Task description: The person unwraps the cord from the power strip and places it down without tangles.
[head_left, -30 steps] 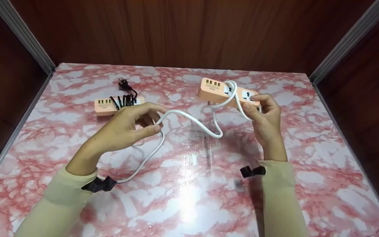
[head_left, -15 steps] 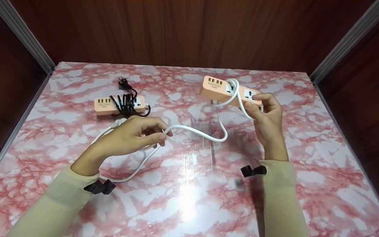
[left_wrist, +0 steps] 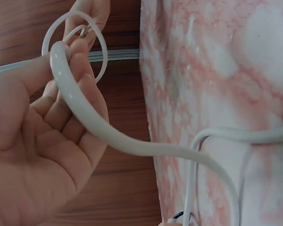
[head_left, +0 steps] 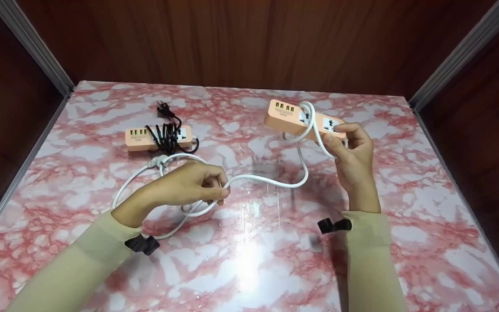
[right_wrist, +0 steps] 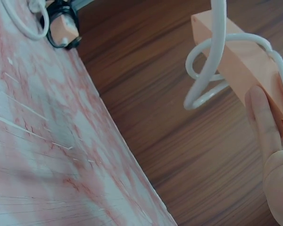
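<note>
My right hand (head_left: 355,160) holds an orange power strip (head_left: 286,119) above the table by its right end, thumb on the near side. White cord (head_left: 271,181) is wound around the strip's middle and hangs in a curve toward my left hand (head_left: 189,184). The left thumb and fingers pinch that cord; in the left wrist view it passes between thumb and fingertips. The rest of the white cord lies in loose loops under and behind the left wrist, ending in a white plug (head_left: 157,162). In the right wrist view, fingers lie along the power strip (right_wrist: 254,66).
A second orange power strip (head_left: 137,142) lies at the back left, wrapped in black cord (head_left: 167,138), its black plug (head_left: 163,109) behind it. The red-and-white marbled table (head_left: 362,268) is bordered by dark wood panels (head_left: 241,43) at the back and sides.
My left hand has come down and slightly right with the white cord, its fingers closing in. The white plug and cord loops now show behind it. The right hand has barely moved.
</note>
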A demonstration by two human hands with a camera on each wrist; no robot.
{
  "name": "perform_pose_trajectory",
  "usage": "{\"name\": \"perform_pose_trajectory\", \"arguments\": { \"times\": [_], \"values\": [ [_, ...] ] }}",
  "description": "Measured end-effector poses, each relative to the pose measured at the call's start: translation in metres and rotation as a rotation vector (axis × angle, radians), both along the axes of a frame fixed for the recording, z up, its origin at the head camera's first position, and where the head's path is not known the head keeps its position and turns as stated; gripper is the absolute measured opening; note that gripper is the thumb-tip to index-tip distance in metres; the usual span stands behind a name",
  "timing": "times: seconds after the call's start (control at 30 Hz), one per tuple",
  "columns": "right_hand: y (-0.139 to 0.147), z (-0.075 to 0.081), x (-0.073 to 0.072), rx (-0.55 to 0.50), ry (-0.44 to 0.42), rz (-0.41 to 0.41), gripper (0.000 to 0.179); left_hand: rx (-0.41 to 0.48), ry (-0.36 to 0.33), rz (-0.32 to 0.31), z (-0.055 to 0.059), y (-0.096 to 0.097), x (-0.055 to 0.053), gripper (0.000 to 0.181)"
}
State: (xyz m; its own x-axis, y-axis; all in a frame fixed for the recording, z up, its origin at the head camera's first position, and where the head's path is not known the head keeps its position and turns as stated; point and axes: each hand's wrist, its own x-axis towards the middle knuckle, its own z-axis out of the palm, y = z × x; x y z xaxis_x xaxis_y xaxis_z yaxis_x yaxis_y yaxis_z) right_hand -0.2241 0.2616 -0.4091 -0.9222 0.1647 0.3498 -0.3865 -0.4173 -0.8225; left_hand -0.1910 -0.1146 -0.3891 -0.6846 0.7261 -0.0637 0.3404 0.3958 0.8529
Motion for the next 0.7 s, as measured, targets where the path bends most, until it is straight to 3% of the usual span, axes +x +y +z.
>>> {"name": "perform_pose_trajectory", "arguments": {
  "times": [0.33,0.7],
  "values": [
    [0.000,0.000,0.000,0.008,-0.011,-0.010,0.023,-0.018,-0.111,0.112,-0.020,0.014,-0.014,0.014],
    [0.000,0.003,-0.001,0.016,-0.003,0.020,0.022,-0.006,-0.156,0.230,-0.029,0.025,-0.030,0.018]
  ]
}}
